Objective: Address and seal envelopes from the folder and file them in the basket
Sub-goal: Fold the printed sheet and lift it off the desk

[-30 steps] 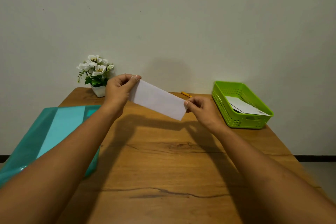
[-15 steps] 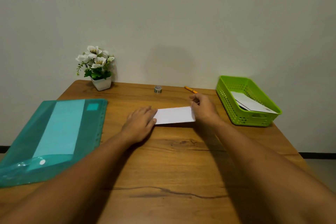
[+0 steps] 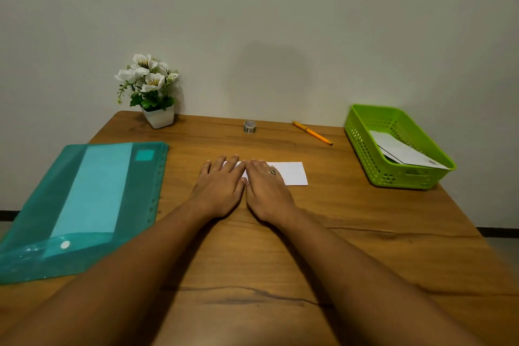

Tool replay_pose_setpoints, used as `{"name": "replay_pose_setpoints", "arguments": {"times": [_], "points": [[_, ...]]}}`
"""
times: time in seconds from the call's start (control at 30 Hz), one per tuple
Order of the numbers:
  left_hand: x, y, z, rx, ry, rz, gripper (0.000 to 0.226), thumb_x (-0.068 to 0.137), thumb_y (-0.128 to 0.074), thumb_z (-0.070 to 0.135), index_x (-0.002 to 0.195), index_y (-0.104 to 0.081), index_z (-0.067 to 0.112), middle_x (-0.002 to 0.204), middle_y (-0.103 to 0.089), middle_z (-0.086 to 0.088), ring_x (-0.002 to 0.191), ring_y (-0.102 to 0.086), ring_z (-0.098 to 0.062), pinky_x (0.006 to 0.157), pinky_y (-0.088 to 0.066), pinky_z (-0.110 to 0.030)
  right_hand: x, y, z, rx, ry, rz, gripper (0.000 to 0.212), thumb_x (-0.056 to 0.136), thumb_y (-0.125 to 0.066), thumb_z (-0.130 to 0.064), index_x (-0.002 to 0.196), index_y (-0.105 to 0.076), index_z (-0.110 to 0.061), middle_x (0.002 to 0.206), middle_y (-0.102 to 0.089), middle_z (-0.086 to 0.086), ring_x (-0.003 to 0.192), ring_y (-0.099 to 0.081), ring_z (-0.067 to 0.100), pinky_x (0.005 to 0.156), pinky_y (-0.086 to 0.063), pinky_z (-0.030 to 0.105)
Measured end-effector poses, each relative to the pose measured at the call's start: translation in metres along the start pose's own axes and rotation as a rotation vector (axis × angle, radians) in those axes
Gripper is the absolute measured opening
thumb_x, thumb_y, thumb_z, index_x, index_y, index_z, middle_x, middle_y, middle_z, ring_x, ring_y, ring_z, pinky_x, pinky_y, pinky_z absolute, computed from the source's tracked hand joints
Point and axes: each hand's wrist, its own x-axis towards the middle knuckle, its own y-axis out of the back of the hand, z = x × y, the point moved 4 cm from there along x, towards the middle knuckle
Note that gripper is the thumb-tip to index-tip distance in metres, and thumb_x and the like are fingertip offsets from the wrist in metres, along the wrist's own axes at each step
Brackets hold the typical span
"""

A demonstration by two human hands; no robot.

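Left hand (image 3: 222, 185) and right hand (image 3: 266, 191) lie palm down, side by side and touching, on the white envelope (image 3: 292, 173); the fingers of both are straight and close together, pressing the paper flat on the table (image 3: 252, 261); nothing is gripped. The right hand carries a ring (image 3: 272, 171). The envelope's right end is bare; the hands cover its left part. Right of the envelope, well apart: green basket (image 3: 362, 143), holding white envelopes (image 3: 401, 152) that reach its near rim. Left of the envelope: teal folder (image 3: 134, 199), flat, with a pale sheet (image 3: 95, 191) inside. Behind the envelope: tape roll (image 3: 249, 126); orange pen (image 3: 312, 132); further left, a flower pot (image 3: 157, 115).
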Motion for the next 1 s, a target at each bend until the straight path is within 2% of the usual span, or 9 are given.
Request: {"name": "replay_pose_setpoints", "arguments": {"times": [0.3,0.43,0.57,0.7,0.77,0.87,1.0], "points": [[0.006,-0.003,-0.008,0.052,0.065,-0.072,0.068,0.107,-0.015,0.054,0.164,-0.004,0.018,0.173,-0.003,-0.003,0.159,-0.001,-0.023,0.127,-0.005,-0.049,-0.004,0.005,0.046,-0.15,-0.141,-0.131,0.072,0.109,-0.019,-0.055,0.167,-0.008,-0.013,0.175,-0.005,0.006,0.162,-0.001,0.025,0.13,-0.002,0.049],[0.005,0.0,-0.022,0.082,0.164,-0.103,0.073,0.106,-0.013,0.057,0.164,-0.002,0.013,0.172,0.0,-0.008,0.159,0.001,-0.027,0.127,-0.002,-0.051,-0.013,0.015,0.082,-0.19,-0.255,-0.147,0.078,0.107,-0.014,-0.062,0.167,-0.004,-0.014,0.176,0.0,0.005,0.162,0.003,0.025,0.13,0.0,0.051],[0.012,0.005,-0.012,0.177,0.262,-0.102,0.077,0.105,-0.012,0.059,0.164,-0.007,0.009,0.172,-0.003,-0.013,0.158,0.001,-0.033,0.127,-0.001,-0.056,-0.014,0.015,0.088,-0.201,-0.264,-0.147,0.078,0.106,-0.013,-0.062,0.167,-0.005,-0.014,0.176,0.001,0.006,0.162,0.003,0.026,0.129,0.0,0.052],[0.019,-0.003,0.031,0.108,0.012,-0.095,0.066,0.107,-0.014,0.054,0.165,-0.006,0.023,0.173,0.0,-0.006,0.158,0.004,-0.03,0.126,0.001,-0.058,-0.014,0.015,0.086,-0.206,-0.262,-0.13,0.078,0.107,-0.014,-0.062,0.167,-0.006,-0.014,0.176,-0.001,0.006,0.162,0.001,0.026,0.129,-0.001,0.052],[0.022,-0.006,0.033,0.082,-0.042,-0.119,0.063,0.107,-0.013,0.056,0.164,-0.002,0.031,0.173,0.001,-0.003,0.158,0.004,-0.029,0.126,0.001,-0.057,-0.014,0.015,0.088,-0.209,-0.26,-0.126,0.078,0.107,-0.014,-0.062,0.167,-0.006,-0.014,0.176,-0.002,0.005,0.162,0.0,0.025,0.129,-0.001,0.052],[0.022,-0.004,0.004,0.091,0.011,-0.125,0.063,0.105,-0.011,0.062,0.163,0.001,0.039,0.173,0.003,-0.002,0.158,0.004,-0.029,0.125,0.001,-0.056,-0.014,0.014,0.088,-0.212,-0.249,-0.131,0.078,0.106,-0.014,-0.063,0.167,-0.006,-0.015,0.176,-0.002,0.005,0.162,0.001,0.025,0.129,-0.001,0.051],[0.013,0.001,-0.035,0.099,0.1,-0.112,0.064,0.103,-0.009,0.063,0.162,0.002,0.04,0.173,0.004,-0.002,0.158,0.004,-0.028,0.126,0.0,-0.056,-0.014,0.015,0.085,-0.256,-0.271,-0.129,0.08,0.106,-0.012,-0.064,0.167,-0.007,-0.013,0.175,-0.004,0.008,0.162,0.001,0.028,0.129,0.001,0.054]]}}
